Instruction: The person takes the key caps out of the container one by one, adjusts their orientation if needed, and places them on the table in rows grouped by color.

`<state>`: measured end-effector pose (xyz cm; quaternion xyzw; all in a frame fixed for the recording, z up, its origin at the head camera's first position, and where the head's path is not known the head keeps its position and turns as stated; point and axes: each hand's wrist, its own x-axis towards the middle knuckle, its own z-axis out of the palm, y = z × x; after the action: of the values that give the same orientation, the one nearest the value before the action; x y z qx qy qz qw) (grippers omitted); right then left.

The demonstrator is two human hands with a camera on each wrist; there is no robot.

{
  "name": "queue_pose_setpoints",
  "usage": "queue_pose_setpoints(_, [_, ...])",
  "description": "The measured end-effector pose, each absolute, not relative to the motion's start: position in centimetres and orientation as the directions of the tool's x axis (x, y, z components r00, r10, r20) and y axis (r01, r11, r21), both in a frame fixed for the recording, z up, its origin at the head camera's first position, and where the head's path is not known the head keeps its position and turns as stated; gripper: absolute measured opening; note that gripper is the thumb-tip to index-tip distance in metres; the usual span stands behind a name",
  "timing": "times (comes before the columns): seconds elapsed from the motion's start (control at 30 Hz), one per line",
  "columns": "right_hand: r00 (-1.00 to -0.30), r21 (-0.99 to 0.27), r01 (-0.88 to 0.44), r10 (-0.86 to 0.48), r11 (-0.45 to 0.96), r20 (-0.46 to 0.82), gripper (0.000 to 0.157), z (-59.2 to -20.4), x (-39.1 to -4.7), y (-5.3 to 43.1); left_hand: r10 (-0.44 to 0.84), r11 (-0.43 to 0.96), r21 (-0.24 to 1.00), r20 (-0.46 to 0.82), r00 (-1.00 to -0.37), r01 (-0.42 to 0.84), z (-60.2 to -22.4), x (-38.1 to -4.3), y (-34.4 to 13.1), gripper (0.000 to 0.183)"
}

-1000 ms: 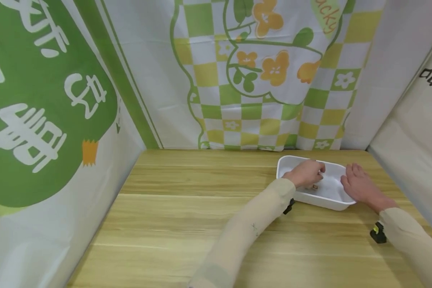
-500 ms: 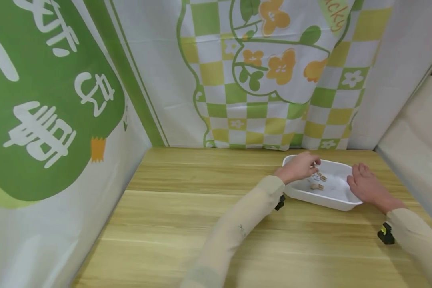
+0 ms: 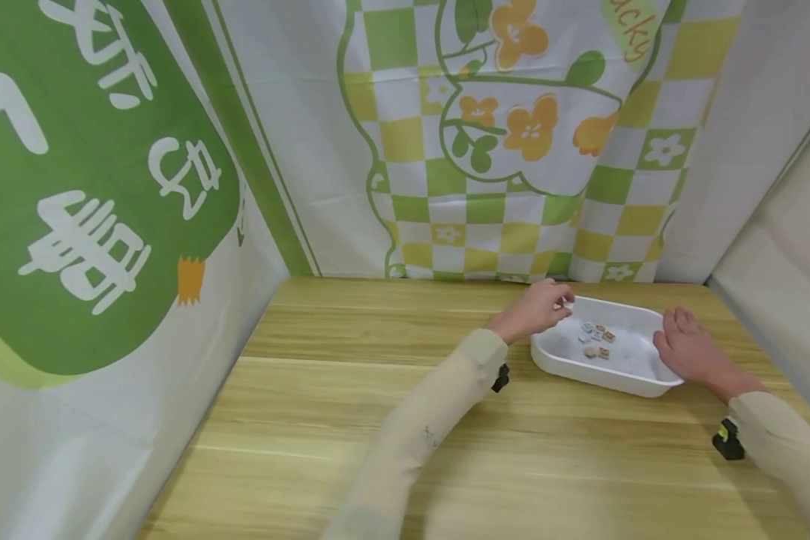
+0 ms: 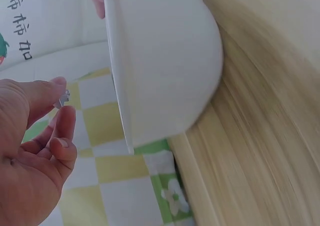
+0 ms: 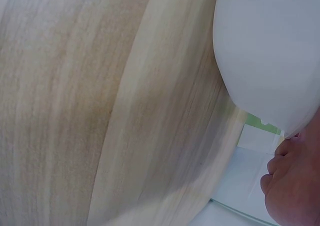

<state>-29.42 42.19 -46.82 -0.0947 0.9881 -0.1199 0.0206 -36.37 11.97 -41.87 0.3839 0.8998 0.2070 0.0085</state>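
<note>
A white plastic tray stands at the table's back right, with several tiny brown and whitish pieces on its floor. Just off its left end is my left hand. Its thumb and index finger pinch a small pale grey piece that looks like a little toy block. The other fingers are loosely bent. At the opposite end, my right hand grips the tray's rim, thumb at the inner side and fingers over the outside. The right wrist view shows its bent fingers against the tray's outer wall.
The wood-grain table extends left and in front of the tray. A printed checkered cloth hangs along the back edge. Other printed cloths hang at the left and right.
My left hand has come up out of the tray and moved left past its rim with the small piece, uncovering the pieces inside. My right hand stays on the rim.
</note>
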Motion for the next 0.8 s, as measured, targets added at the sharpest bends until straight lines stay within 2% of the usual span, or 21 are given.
queue_pose_setpoints(0.33, [-0.979,-0.241,-0.182,-0.198,0.953,-0.045,0.070,-46.3,-29.3,41.9,0.658,0.640,0.385,0.173,-0.733,0.665,-42.1,-36.9,8.9,0.027])
queue_pose_setpoints(0.8, [-0.974,-0.217,-0.217,-0.225,0.952,-0.011,0.068,-46.7,-29.7,42.1,0.615,0.656,0.418,0.188,-0.766,0.629,-42.5,-36.5,4.9,0.026])
